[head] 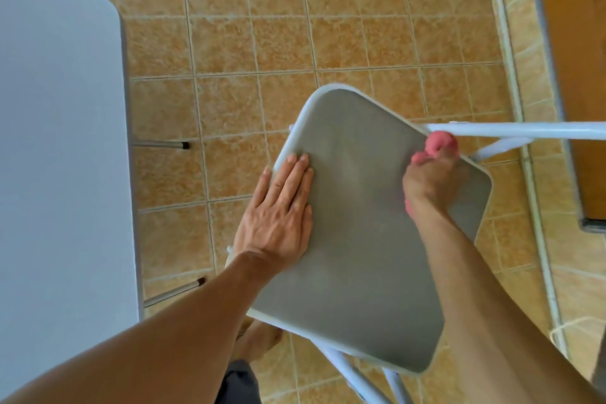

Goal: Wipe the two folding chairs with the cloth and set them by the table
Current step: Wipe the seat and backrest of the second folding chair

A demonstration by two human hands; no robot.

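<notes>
The table (59, 141) stands well to the left of both hands, its legs on the tiled floor (262, 43). One folding chair (360, 239) is in view, unfolded between the hands, near the table but not yet drawn up to it. No second chair shows.

The grey seat lies directly under both hands, and a white frame tube (524, 130) runs off just beyond the right hand's grip.

The left hand (278, 207) lies flat, fingers straight, pressing the seat's left edge to steady it. The right hand (433, 180) is curled tight around the pink cloth (441, 141), bunched against the seat's far right edge.

Judgement: the tubular frame suggests a light, stiff chair that is liable to shift or fold under pressure. To move it, hold the frame tube, not the seat. The cloth is soft and bunches readily.
</notes>
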